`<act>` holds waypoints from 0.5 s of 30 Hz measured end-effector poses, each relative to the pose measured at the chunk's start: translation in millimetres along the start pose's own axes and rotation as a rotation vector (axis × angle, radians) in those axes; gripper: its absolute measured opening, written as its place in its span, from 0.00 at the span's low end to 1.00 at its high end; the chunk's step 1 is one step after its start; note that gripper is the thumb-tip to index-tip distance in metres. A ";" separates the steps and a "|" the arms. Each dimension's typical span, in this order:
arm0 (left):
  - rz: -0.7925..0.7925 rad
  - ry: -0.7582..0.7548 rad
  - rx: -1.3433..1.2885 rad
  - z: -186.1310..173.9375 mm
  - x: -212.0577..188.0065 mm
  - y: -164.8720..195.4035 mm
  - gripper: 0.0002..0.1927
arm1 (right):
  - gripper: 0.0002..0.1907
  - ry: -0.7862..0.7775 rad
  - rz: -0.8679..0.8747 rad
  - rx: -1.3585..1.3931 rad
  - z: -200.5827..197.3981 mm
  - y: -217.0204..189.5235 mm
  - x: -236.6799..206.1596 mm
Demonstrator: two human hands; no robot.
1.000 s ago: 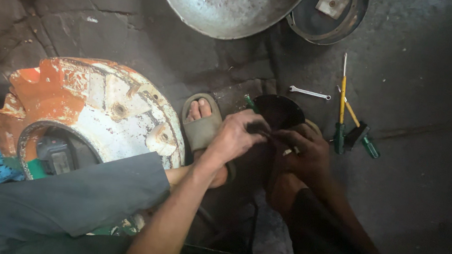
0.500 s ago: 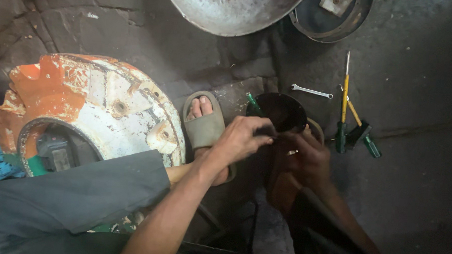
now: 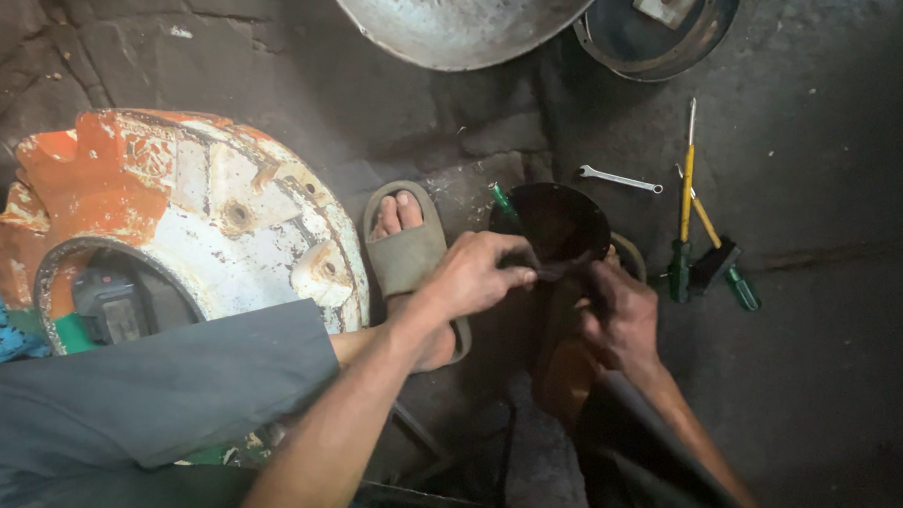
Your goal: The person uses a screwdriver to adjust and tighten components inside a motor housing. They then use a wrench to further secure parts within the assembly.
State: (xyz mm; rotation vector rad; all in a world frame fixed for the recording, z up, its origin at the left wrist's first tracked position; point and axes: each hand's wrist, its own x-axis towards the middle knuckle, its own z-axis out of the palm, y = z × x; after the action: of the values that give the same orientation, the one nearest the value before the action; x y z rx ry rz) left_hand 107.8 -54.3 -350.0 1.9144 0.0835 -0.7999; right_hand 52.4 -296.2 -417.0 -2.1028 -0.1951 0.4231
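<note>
Both hands pinch one small dark part [image 3: 561, 271] at frame centre (detail unclear). Left hand [image 3: 476, 275] grips its left end, right hand [image 3: 619, 315] its right end; long axis runs roughly left-right, above the dark round container [image 3: 558, 218].

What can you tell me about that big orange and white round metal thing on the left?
The round metal housing lies flat on the cracked concrete floor. Its orange paint is worn away to white over most of the face, with rusty spots, raised ribs and bolt bosses. A large circular opening at its lower left shows dark parts inside. The person's grey-clad leg overlaps its lower edge.

The cracked concrete floor [image 3: 278, 58] carries a wrench [image 3: 620, 178] and screwdrivers [image 3: 685, 207] at two o'clock, a rusty painted wheel [image 3: 183, 215] at nine.
</note>
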 end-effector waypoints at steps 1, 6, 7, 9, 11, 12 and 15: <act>-0.003 0.033 0.057 1.7 -1.0 -1.8 0.10 | 0.19 0.007 -0.027 -0.011 0.1 -2.4 0.5; -0.085 0.088 0.125 13.2 -2.6 -11.4 0.10 | 0.17 0.008 0.053 0.023 0.0 -25.9 4.6; -0.094 0.099 0.083 14.4 -1.9 -14.9 0.10 | 0.15 0.017 0.067 0.048 -0.8 -30.9 6.2; -0.155 0.038 -0.071 15.7 2.4 -23.8 0.09 | 0.13 0.033 0.099 0.094 -3.9 -39.0 9.4; -0.264 -0.097 -0.289 13.2 10.8 -35.4 0.08 | 0.23 0.051 -0.156 -0.095 -7.3 -43.4 12.0; -0.349 -0.109 -0.413 13.6 13.2 -40.9 0.07 | 0.28 0.059 -0.287 -0.186 -7.2 -44.6 12.8; -0.535 -0.155 -0.704 15.7 20.7 -53.3 0.06 | 0.28 0.081 -0.386 -0.376 -2.9 -44.7 12.4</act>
State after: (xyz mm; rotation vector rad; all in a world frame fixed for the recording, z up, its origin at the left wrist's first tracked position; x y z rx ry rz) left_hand 95.2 -47.4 -407.5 1.1584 0.7093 -1.0884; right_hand 66.2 -270.7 -380.7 -2.3699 -0.6632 0.0707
